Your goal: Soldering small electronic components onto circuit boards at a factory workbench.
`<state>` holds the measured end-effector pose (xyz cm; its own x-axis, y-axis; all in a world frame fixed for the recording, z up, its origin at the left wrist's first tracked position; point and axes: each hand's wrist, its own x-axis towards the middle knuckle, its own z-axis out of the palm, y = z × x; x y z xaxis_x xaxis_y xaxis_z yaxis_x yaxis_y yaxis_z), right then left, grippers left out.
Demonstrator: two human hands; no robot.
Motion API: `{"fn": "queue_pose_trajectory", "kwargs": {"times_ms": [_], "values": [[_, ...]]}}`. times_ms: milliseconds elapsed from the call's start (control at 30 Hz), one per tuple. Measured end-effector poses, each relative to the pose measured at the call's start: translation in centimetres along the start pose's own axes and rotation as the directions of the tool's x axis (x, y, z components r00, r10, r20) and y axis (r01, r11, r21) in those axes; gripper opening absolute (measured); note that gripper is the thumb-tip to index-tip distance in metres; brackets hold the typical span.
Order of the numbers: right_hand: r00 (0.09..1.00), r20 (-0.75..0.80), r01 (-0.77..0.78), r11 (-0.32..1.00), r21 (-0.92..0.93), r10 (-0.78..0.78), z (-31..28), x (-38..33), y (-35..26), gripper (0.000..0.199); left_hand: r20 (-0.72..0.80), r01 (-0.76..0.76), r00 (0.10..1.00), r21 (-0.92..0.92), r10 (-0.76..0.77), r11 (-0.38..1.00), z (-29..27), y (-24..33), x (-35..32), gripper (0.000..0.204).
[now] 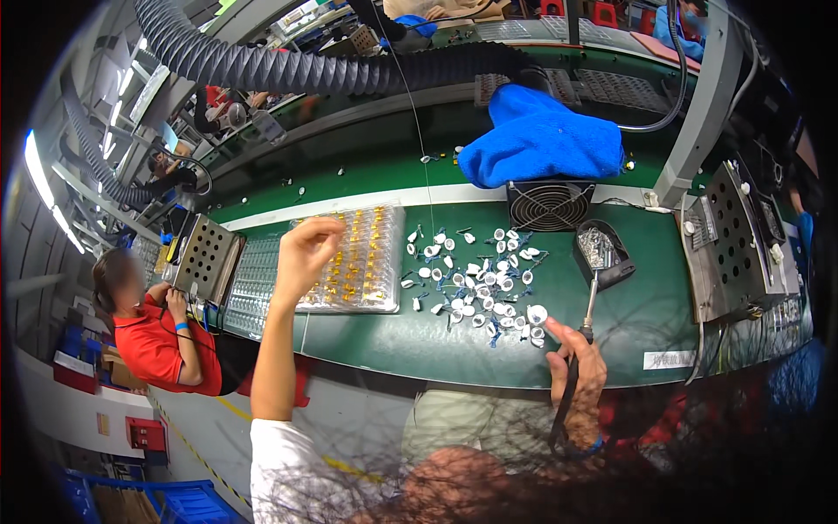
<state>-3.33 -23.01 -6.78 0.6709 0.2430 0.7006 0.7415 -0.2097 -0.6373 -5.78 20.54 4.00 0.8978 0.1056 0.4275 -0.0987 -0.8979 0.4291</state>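
Here, left hand [304, 253]: curled; any hold cannot be told.
Right hand [588, 371]: part-closed around soldering iron [593, 299].
White parts [490, 279]: could be scorched by a leftward swing.

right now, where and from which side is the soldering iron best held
Best by the soldering iron's dark handle, probably from the person's near side, where the right hand has it. The slim metal shaft points away toward the black dish and may be hot, so fingers should stay behind it.
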Motion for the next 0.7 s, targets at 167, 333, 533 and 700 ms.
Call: {"fn": "queue_pose_trajectory", "kwargs": {"times_ms": [167, 333, 533, 700], "values": [[0.999, -0.022, 0.028, 0.999, 0.043, -0.027, -0.5, 0.4, -0.5, 0.041, 0.057, 0.19, 0.95, -0.885, -0.307, 0.425, 4.1, 2.3, 0.0, 0.012], [0.997, -0.062, 0.042, 0.997, 0.066, -0.038, -1.0, -0.5, -0.8, 0.041, 0.234, 0.243, 0.97, -0.913, -0.067, 0.328, 9.0, 8.1, 1.0, 0.012], [0.999, 0.038, 0.036, 0.999, -0.041, -0.035, -2.7, -1.3, -0.6, 0.046, 0.254, 0.141, 0.952, -0.862, 0.172, 0.488, 12.4, 13.7, 2.1, 0.016], [0.999, -0.043, -0.02, 0.999, -0.027, 0.019, -3.9, -1.6, -1.0, 0.054, 0.218, 0.023, 0.949, -0.767, 0.227, 0.641, 14.9, 14.7, 0.6, 0.017]]}}
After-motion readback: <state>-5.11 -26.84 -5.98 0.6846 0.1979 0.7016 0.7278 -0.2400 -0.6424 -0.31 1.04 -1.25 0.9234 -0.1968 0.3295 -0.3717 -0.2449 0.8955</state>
